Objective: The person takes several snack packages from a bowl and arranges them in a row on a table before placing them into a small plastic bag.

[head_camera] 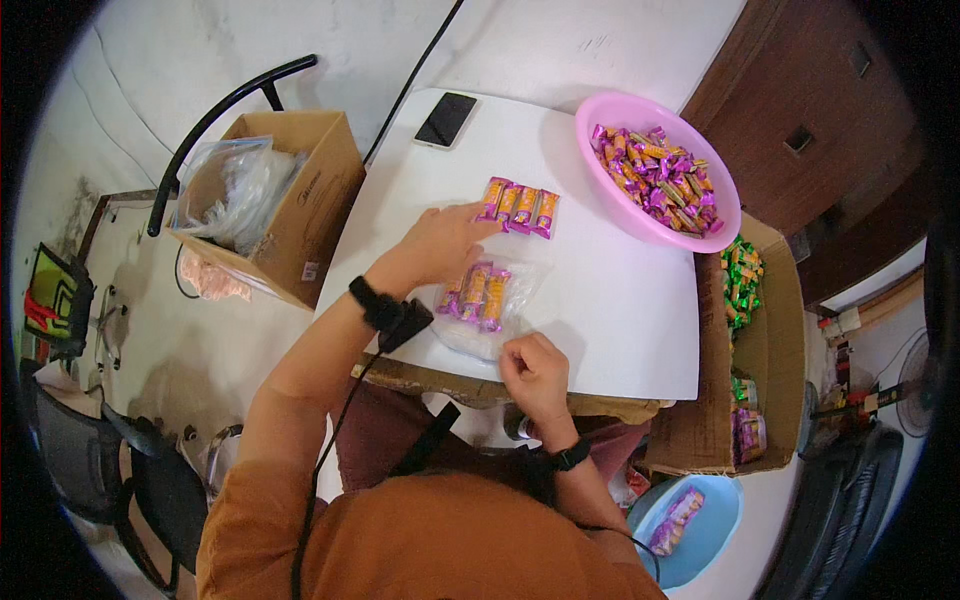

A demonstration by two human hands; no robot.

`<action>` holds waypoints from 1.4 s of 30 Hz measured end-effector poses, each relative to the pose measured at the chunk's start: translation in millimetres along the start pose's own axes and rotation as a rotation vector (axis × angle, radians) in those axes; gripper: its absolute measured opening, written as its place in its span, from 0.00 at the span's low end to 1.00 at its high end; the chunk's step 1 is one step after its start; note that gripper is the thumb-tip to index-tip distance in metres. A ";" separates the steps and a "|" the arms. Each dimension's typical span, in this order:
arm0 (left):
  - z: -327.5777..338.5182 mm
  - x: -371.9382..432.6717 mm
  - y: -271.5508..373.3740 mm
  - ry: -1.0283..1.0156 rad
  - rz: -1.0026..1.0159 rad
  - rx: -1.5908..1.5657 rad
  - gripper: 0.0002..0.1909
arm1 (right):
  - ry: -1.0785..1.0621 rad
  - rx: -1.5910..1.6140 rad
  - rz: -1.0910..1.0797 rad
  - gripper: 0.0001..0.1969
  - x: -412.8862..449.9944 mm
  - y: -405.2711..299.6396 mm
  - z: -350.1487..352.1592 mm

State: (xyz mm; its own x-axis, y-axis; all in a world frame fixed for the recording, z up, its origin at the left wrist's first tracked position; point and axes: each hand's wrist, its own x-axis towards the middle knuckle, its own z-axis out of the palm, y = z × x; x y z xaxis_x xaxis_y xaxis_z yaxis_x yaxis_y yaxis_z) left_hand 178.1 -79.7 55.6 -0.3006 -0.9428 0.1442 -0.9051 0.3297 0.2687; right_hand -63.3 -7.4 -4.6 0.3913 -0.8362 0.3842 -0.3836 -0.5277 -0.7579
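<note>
My left hand (444, 241) reaches over the white table with its fingers apart. Its fingertips meet the left end of a row of several purple-and-orange wrapped sweets (519, 208) lying side by side. Below that hand lies a clear plastic bag (480, 345), with several wrapped sweets (474, 294) of the same kind in it, partly covered by my fingers. At the bag's near right corner my right hand (536, 375) is curled, its thumb and fingers closed on the bag's edge.
On the white tabletop (622, 337) are a smartphone (445, 120) and a pink basin (651, 225) heaped with sweets. To the left stands a carton (322, 202) of plastic bags. On the right are another carton (686, 427) with sweets and a blue bin (705, 559).
</note>
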 end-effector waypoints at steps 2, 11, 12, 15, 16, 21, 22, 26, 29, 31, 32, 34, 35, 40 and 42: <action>7.5 20.9 -18.5 0.021 -0.017 0.049 0.24 | 0.007 0.004 -0.001 0.02 0.7 -2.0 0.6; 32.3 61.0 -26.9 0.133 -0.220 0.011 0.13 | 0.044 -0.016 -0.044 0.04 1.3 -0.3 0.9; 34.9 63.0 -28.8 0.129 -0.234 0.010 0.12 | 0.057 -0.013 -0.078 0.05 0.9 0.2 1.3; 33.8 68.7 -35.9 0.095 -0.276 0.005 0.12 | 0.011 -0.045 -0.013 0.03 1.4 -1.0 0.2; 32.0 67.9 -34.8 0.068 -0.303 0.004 0.13 | 0.010 -0.047 -0.005 0.03 -1.0 2.3 1.4; 32.9 54.6 -34.5 0.221 -0.211 0.085 0.23 | 0.077 -0.161 -0.184 0.03 -4.7 11.8 6.7; 36.1 53.2 -38.4 0.309 -0.108 0.169 0.26 | 0.075 -0.155 -0.181 0.03 -4.2 11.2 7.5; 28.0 55.4 -38.8 0.029 -0.058 0.149 0.29 | 0.091 -0.174 -0.184 0.03 -3.2 8.7 5.5; 22.1 50.5 -42.2 0.021 -0.095 0.078 0.26 | 0.095 -0.156 -0.181 0.03 -3.4 5.9 4.3; 21.8 44.5 -47.9 0.010 -0.054 0.133 0.19 | 0.097 -0.149 -0.174 0.03 -5.1 6.4 4.5; 21.4 42.4 -52.9 0.005 -0.055 0.131 0.19 | 0.104 -0.164 -0.198 0.03 -3.6 8.6 3.2; 25.8 27.3 -63.3 0.098 0.048 0.127 0.13 | 0.091 -0.161 -0.199 0.03 -5.2 9.8 5.5; 28.1 18.3 -65.4 0.079 0.043 0.118 0.13 | 0.094 -0.157 -0.200 0.03 -4.5 9.4 5.5; 7.6 -32.6 -68.0 0.055 -0.080 0.108 0.09 | 0.133 -0.132 -0.287 0.05 -3.4 12.1 6.1; -3.8 -56.7 -63.8 0.039 -0.135 0.144 0.09 | 0.120 -0.096 -0.246 0.05 -2.9 7.2 3.0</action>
State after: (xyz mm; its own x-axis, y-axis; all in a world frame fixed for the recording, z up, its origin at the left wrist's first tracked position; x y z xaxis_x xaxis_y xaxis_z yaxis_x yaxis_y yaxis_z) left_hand 254.1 -47.1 33.8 -0.1641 -0.9744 0.1534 -0.9709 0.1871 0.1496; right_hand -64.7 -8.3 -12.7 0.3824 -0.6903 0.6142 -0.3696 -0.7235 -0.5830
